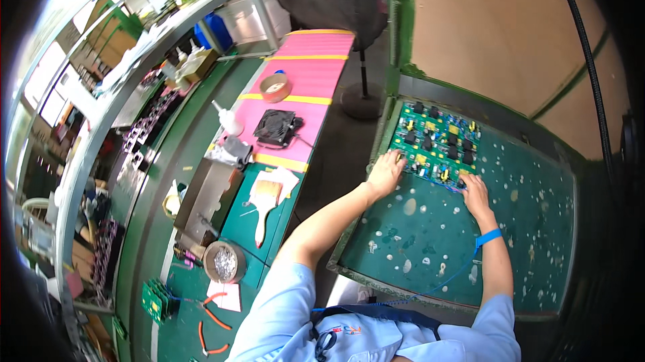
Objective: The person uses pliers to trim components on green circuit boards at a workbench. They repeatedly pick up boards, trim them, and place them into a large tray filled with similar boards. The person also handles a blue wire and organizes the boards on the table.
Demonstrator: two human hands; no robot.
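I've L hand [385,173] at near-left corner of board [435,144], R hand [476,196] near-right; fingers [393,158] part-curled, can't tell if gripping. Best: even pressure, edges only.

Under left hand [385,172] and right hand [476,195], a pale-spotted rectangular green tabletop [443,228]; between and beyond them, a component-covered green circuit-board panel [430,139]. Left of both, a long green bench [187,287] bearing a yellow-striped pink sheet [316,71], an open brown box [216,185] and orange-handled pliers [202,338].

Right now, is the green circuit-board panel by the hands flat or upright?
Flat: the panel lies components-up on the speckled green tabletop.
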